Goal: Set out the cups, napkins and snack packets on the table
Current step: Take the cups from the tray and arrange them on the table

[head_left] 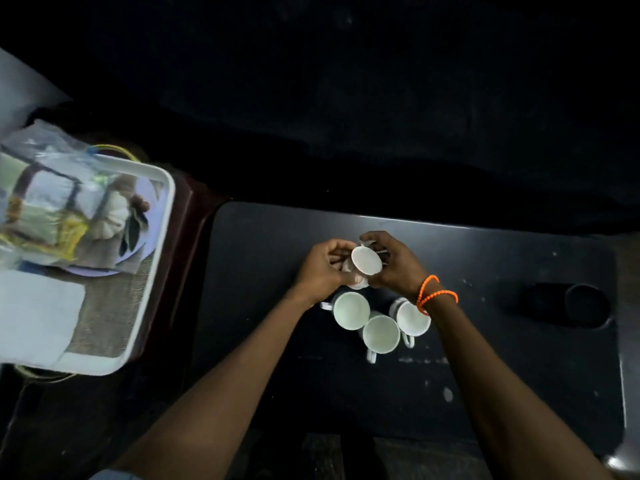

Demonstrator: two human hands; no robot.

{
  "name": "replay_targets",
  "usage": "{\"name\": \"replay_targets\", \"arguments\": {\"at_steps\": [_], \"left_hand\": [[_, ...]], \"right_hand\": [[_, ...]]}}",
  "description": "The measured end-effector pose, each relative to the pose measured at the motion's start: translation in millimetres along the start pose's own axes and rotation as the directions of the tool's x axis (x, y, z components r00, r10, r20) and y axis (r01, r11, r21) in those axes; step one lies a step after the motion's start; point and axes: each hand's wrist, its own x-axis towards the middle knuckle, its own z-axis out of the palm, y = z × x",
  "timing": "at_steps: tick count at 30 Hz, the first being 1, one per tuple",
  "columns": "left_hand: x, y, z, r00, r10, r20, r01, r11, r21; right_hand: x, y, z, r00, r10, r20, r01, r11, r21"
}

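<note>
Three white cups stand upright close together on the dark table [277, 358]: a left cup [350, 310], a front cup [381, 334] and a right cup [412, 317]. Just beyond them, my left hand [323, 268] and my right hand [393, 263] both grip a tilted white cup [365, 260], and a second cup seems to sit under it. On the white tray [162, 258] at the left lie clear snack packets [62, 202] and white napkins [34, 317].
The tray rests on a dark red stand [194, 233] left of the table. A black round object [585, 304] lies on the table's right side. The room beyond the table is dark. An orange band circles my right wrist.
</note>
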Motion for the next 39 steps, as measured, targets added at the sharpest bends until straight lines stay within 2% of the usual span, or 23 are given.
{"name": "replay_targets", "arguments": {"at_steps": [5,12,18,23,26,28,32,35,39], "left_hand": [[10,-5,31,0.999,-0.011,0.051,0.003,0.988,0.156],[12,-6,37,0.998,0.000,0.055,-0.016,0.955,0.297],[7,-9,40,0.999,0.012,0.043,-0.027,0.936,0.351],[3,-12,42,0.998,-0.008,-0.058,0.027,0.941,0.336],[-3,-16,40,0.983,0.051,-0.176,0.027,0.911,0.413],[-14,-20,38,0.951,0.081,-0.300,0.074,0.878,0.473],[-34,-31,44,0.848,-0.014,-0.530,0.299,0.838,0.456],[-40,-36,52,0.838,-0.106,-0.536,0.331,0.879,0.343],[-45,-34,58,0.849,-0.091,-0.521,0.259,0.930,0.260]], "right_hand": [[-14,25,-7,0.992,-0.104,-0.073,0.090,0.981,-0.174],[-24,43,-5,0.987,-0.130,-0.093,0.111,0.976,-0.186],[-29,49,-3,0.987,-0.128,-0.095,0.104,0.969,-0.226],[-38,56,-8,0.968,-0.074,-0.240,0.045,0.992,-0.122],[-45,63,-13,0.942,-0.012,-0.336,-0.003,0.999,-0.044],[-48,67,-13,0.941,0.011,-0.339,-0.026,0.999,-0.038],[-53,72,-9,0.943,0.027,-0.332,-0.040,0.999,-0.030],[-55,73,-3,0.955,-0.017,-0.297,0.003,0.999,-0.047],[-55,75,-3,0.958,-0.041,-0.282,0.026,0.998,-0.057]]}}
